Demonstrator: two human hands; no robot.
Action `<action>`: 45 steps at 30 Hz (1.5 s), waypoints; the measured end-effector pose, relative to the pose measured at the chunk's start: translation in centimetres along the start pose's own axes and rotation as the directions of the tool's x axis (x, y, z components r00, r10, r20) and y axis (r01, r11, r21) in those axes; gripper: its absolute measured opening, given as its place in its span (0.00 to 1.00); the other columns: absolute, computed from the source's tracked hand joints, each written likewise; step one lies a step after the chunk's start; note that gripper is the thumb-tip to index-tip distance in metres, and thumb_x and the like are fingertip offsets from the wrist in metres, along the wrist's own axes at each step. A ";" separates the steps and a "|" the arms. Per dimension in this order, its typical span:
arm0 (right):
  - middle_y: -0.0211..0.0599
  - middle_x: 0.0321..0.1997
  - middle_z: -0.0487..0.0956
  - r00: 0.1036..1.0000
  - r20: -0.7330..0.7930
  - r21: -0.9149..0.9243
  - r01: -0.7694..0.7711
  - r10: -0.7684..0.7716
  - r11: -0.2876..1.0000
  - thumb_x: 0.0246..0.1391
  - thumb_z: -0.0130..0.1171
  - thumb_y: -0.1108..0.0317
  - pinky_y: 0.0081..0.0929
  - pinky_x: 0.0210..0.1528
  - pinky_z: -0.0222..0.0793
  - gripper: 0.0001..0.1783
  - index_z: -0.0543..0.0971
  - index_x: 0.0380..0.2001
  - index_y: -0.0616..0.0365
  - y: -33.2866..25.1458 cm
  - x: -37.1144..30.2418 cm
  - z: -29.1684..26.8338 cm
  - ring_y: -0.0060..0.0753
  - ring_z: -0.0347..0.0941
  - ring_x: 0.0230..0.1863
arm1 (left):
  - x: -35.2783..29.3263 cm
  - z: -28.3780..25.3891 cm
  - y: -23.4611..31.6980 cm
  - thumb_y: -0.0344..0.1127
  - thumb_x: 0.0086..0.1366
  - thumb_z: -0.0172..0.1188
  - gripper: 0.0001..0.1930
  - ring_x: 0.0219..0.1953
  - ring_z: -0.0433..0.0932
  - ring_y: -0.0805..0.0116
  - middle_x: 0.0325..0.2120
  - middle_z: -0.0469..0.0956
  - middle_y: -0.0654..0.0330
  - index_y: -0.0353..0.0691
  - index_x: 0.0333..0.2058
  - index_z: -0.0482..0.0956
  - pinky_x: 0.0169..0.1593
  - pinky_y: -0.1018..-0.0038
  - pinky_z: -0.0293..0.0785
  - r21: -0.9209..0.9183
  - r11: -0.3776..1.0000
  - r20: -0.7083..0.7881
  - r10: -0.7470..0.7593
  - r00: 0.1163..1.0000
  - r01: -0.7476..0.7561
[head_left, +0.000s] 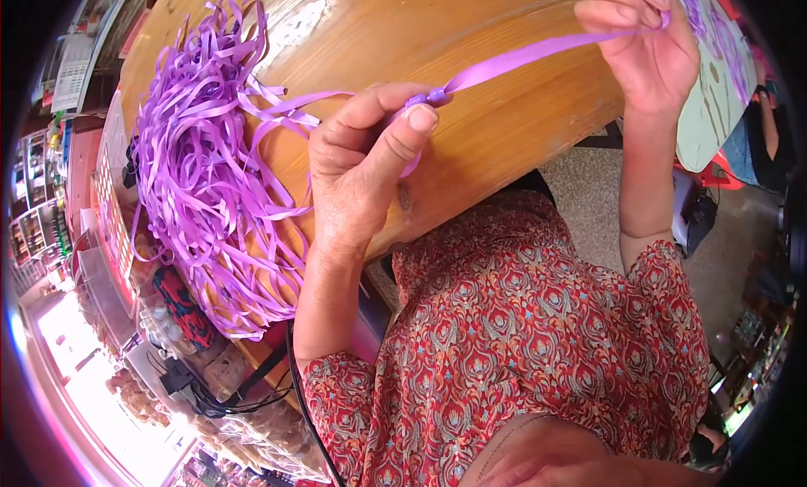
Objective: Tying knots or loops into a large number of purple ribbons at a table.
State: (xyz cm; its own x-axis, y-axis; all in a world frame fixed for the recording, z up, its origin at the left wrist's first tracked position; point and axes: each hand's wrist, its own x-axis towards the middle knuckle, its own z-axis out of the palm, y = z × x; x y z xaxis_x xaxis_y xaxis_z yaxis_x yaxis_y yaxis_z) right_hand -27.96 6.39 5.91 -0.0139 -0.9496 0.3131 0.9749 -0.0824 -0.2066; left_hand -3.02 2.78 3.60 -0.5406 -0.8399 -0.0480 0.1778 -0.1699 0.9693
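Well apart, the left hand (357, 159) and right hand (651, 56) pinch one purple ribbon (530, 55). Overpulling rightward could slip it free; the ribbon heap (202, 159) at left could snag it.

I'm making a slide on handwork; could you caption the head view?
A purple ribbon stretches between the left hand and right hand, beside a ribbon heap on a wooden table.

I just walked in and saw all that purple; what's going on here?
At a wooden table, a person holds a purple ribbon stretched between both hands. The left hand pinches a small bunched part; the right hand grips it farther along. A tangled heap of ribbons lies on the table's left.
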 end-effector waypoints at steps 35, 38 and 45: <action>0.36 0.26 0.74 0.902 0.279 -0.928 0.165 -0.329 -0.333 0.41 0.54 0.85 0.18 0.30 0.63 0.07 0.76 0.26 0.64 0.5 -4.7 2.5 0.26 0.70 0.28 | -1.9 -4.5 2.0 0.20 0.55 0.58 0.05 0.31 0.69 0.76 0.31 0.73 0.60 0.31 0.32 0.77 0.36 0.82 0.65 0.534 0.739 -0.054 0.516 0.855 -0.412; 0.34 0.28 0.75 0.717 0.208 -0.968 0.248 -0.666 -0.036 0.49 0.54 0.82 0.15 0.31 0.64 0.09 0.76 0.36 0.70 -1.9 -4.7 -1.1 0.20 0.68 0.28 | -2.2 -4.6 3.0 0.20 0.56 0.56 0.03 0.26 0.70 0.75 0.29 0.73 0.59 0.30 0.30 0.77 0.32 0.81 0.67 0.546 0.718 -0.087 0.561 0.823 -0.432; 0.35 0.31 0.75 0.770 0.130 -0.922 0.326 -0.625 0.210 0.53 0.53 0.78 0.28 0.52 0.69 0.08 0.76 0.37 0.69 -7.4 -5.1 -3.1 0.29 0.74 0.39 | -2.6 -7.4 4.5 0.22 0.56 0.55 0.03 0.23 0.70 0.77 0.26 0.73 0.60 0.30 0.29 0.77 0.29 0.83 0.63 0.633 0.652 -0.143 0.628 0.765 -0.417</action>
State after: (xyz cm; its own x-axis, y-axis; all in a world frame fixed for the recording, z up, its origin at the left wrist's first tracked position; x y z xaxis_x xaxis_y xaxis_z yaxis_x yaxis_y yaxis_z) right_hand -35.80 10.92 2.93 -0.5910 -0.6401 0.4908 -0.0048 -0.6057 -0.7957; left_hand 5.30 0.41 6.34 -0.1845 -0.8226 0.5378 -0.1791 0.5662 0.8046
